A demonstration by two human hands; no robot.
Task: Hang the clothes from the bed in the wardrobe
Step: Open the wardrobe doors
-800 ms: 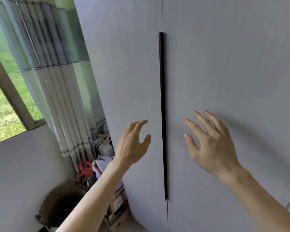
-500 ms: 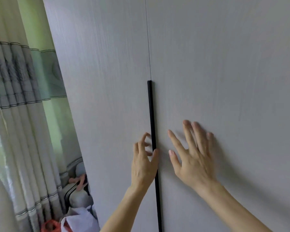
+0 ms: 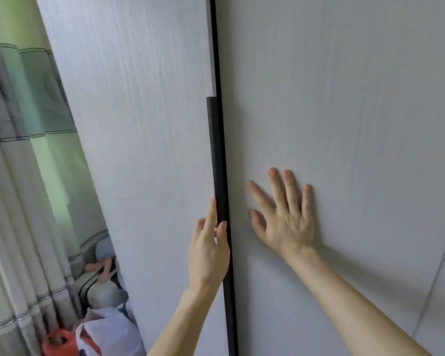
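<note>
Beside curtain (image 3: 16, 176), our left hand (image 3: 208, 253) pinched the wardrobe handle (image 3: 217, 163), likely to pull, right hand (image 3: 285, 222) flat, steadying the other door (image 3: 344, 98).

Wardrobe (image 3: 344, 98): pale grey wood-grain.
L door (image 3: 139, 124): slightly ajar, dark gap at seam.
Handle (image 3: 217, 155): black vert. bar, L door edge.

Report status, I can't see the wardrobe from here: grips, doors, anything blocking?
Left grip pinches black handle, left door slightly ajar. Right grip flat on right door. Bags on floor to its left; nothing across the doors.
</note>
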